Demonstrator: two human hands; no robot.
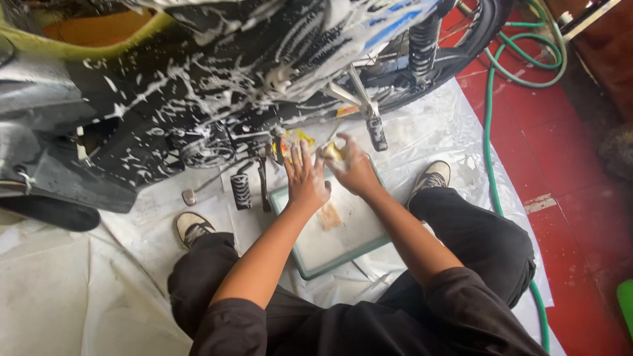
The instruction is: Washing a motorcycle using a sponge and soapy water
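Gripping yellow sponge (333, 152), right hand (356, 173); left hand (305, 178) flat beside.

Before us: motorcycle (217, 72), standing on the plastic sheet (79, 283) that covers the floor. Tray (343, 244) on the sheet between our knees, just below the engine. Our left hand (304, 178) and right hand (353, 168) side by side above the tray's far end, the right closed around a sponge (333, 153). Hose (521, 59) to the right, running behind the rear wheel.
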